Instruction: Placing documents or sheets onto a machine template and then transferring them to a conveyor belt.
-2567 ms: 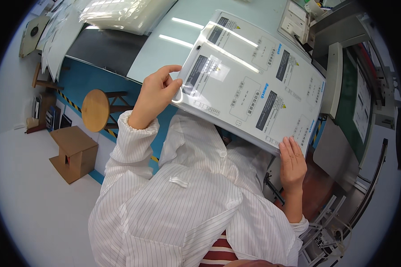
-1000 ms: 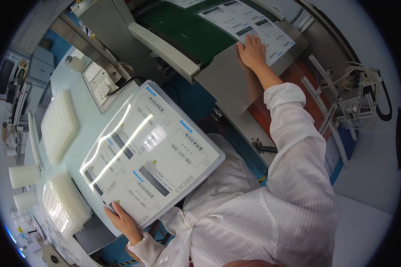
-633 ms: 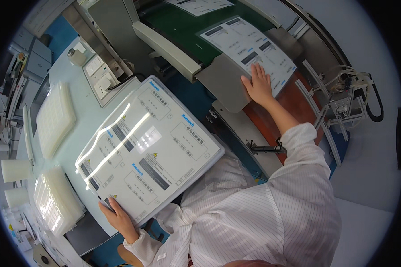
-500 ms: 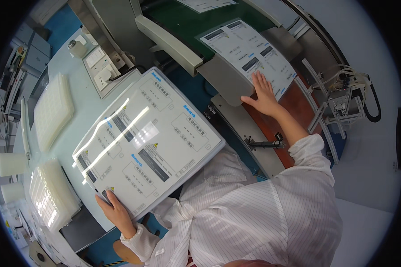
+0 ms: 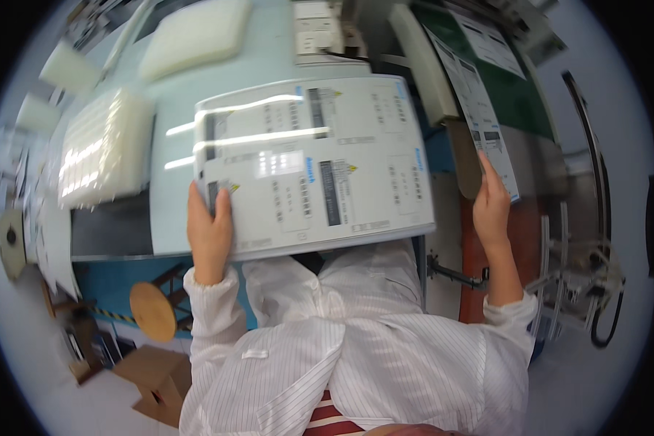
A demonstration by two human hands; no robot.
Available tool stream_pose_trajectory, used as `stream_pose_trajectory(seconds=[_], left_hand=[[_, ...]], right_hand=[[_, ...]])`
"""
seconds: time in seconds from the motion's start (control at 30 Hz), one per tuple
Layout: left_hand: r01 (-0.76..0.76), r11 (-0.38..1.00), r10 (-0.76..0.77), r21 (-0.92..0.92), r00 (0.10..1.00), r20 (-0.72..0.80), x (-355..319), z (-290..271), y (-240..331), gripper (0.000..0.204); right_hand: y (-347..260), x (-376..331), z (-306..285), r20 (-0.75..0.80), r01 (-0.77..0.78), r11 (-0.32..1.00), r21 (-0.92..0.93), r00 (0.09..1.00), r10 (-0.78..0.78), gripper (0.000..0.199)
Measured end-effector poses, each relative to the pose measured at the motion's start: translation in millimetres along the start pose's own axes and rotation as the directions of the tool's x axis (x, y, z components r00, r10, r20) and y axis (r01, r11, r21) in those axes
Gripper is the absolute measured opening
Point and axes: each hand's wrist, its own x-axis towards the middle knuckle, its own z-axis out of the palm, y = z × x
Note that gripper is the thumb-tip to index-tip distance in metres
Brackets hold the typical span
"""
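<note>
The left hand (image 5: 209, 231) gripped the near left edge of a large glossy white panel (image 5: 316, 163), thumb lying on its top face and the other fingers hidden beneath it, so the hand was closed on the panel. The panel bore several printed label patches with dark bars and small yellow marks (the print was too blurred to tell more) and caught two bright streaks of light across its upper half. It was held roughly level, in front of the person's chest, its far part reaching over a pale green tabletop (image 5: 269, 65).

The right hand (image 5: 491, 207) lay flat and open, fingers stretched upward, its fingertips resting on the lower end of a long printed sheet (image 5: 479, 109). That sheet lay along a green conveyor bed (image 5: 523, 102) to the right of the panel, with a second sheet (image 5: 493, 45) farther up the same bed. A grey rounded rail (image 5: 421, 69) ran between the panel's right edge and the conveyor.

On the tabletop, left of the panel, sat a stack of translucent white trays (image 5: 102, 149), and beyond it a white foam pad (image 5: 192, 36). Below the table edge, a round wooden stool (image 5: 152, 311) stood on the floor, and a cardboard box (image 5: 156, 378) lay near it. Both arms wore striped white sleeves (image 5: 218, 305).
</note>
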Motion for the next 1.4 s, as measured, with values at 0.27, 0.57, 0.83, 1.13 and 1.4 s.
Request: stream_pose_trajectory(seconds=[0.27, 0.57, 0.83, 1.13, 1.4], left_hand=[[-0.122, 0.909, 0.029, -0.4, 0.973, -0.231, -4.8, -20.4, -18.1, 0.037], [0.096, 0.881, -0.129, -0.463, 0.991, -0.04, -13.6, -42.6, -18.7, 0.031], [0.101, 0.952, -0.124, -0.289, 0.99, -0.063, -14.9, -31.6, -24.5, 0.033], [0.082, 0.952, -0.092, -0.293, 0.996, -0.02, -14.4, -17.5, -29.9, 0.035], [-0.026, 0.974, 0.02, -0.226, 0.999, -0.031, -4.1, -14.3, -31.1, 0.036]], right_hand=[[-93.2, -23.1, 22.2, 0.212, 0.687, 0.712, 0.147, 0.681, -0.701, 0.037], [-100.1, -22.8, 41.3, 0.303, 0.773, 0.609, 0.177, 0.546, -0.781, 0.033], [-91.8, -19.1, 50.4, 0.339, 0.771, 0.613, 0.173, 0.537, -0.772, 0.035], [-87.9, -18.5, 48.5, 0.333, 0.757, 0.62, 0.206, 0.541, -0.772, 0.034], [-77.4, -23.9, 52.7, 0.332, 0.704, 0.666, 0.247, 0.584, -0.74, 0.049]])
